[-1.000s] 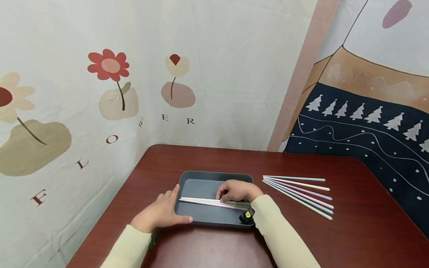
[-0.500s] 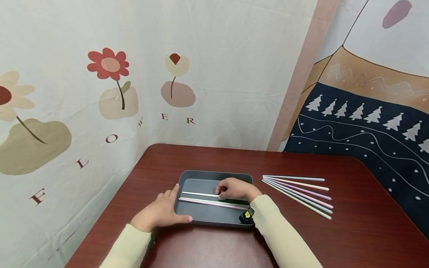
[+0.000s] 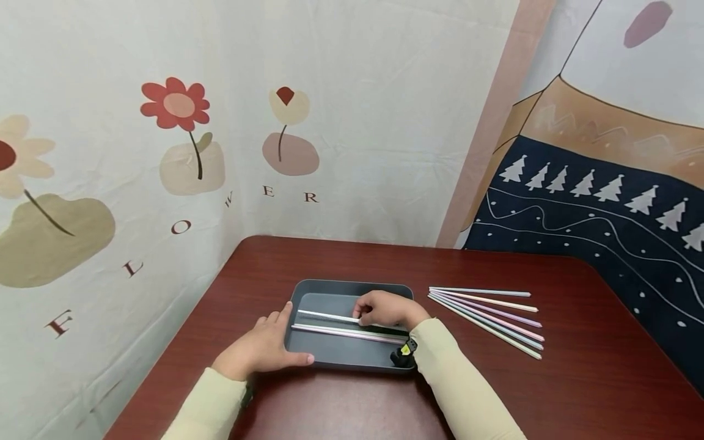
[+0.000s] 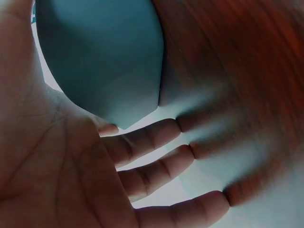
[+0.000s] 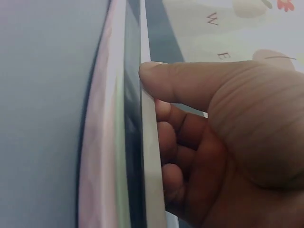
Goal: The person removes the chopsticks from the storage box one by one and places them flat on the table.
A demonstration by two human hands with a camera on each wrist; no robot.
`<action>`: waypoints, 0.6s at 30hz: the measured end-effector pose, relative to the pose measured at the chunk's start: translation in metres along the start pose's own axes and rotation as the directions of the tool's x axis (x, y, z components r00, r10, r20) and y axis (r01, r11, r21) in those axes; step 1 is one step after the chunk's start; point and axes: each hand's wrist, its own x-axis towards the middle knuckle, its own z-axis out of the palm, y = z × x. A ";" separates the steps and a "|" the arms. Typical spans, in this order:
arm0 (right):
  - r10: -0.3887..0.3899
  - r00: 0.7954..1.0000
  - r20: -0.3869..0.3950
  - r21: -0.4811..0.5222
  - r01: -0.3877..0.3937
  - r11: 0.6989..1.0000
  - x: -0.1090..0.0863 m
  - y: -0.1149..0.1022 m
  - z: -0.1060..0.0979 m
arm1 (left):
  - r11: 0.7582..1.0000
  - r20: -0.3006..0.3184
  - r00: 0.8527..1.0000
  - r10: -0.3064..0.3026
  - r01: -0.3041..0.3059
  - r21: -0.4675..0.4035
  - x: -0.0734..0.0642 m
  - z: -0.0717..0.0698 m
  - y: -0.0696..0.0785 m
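My right grip [image 3: 385,308] pinches a pale stick [image 3: 327,316] between thumb and fingers, inside the grey tray [image 3: 341,354]; whether it touches the tray's floor I cannot tell. Other sticks [image 3: 341,332], pink and green among them, lie together in the tray, just nearer me. My left grip [image 3: 261,348] holds nothing, spread with fingers outstretched at the tray's left end. Right of the tray, fanned sticks [image 3: 517,328] lie on the desk [image 3: 324,256], bunched at their tray-side ends.
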 end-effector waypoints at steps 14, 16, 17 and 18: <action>-0.070 0.998 0.012 0.037 0.069 0.997 -0.012 -0.016 -0.024 | 1.000 0.004 1.000 -0.009 0.009 0.012 -0.002 -0.003 0.002; -0.089 0.996 0.005 0.025 0.089 0.996 -0.015 -0.019 -0.028 | 1.000 0.003 1.000 -0.007 0.007 0.012 -0.002 -0.003 0.002; -0.095 0.996 0.002 0.023 0.095 0.995 -0.017 -0.020 -0.030 | 1.000 0.004 1.000 -0.007 0.007 0.012 -0.002 -0.003 0.002; -0.097 0.995 0.000 0.026 0.097 0.995 -0.019 -0.022 -0.032 | 1.000 0.005 1.000 -0.009 0.009 0.012 -0.002 -0.003 0.002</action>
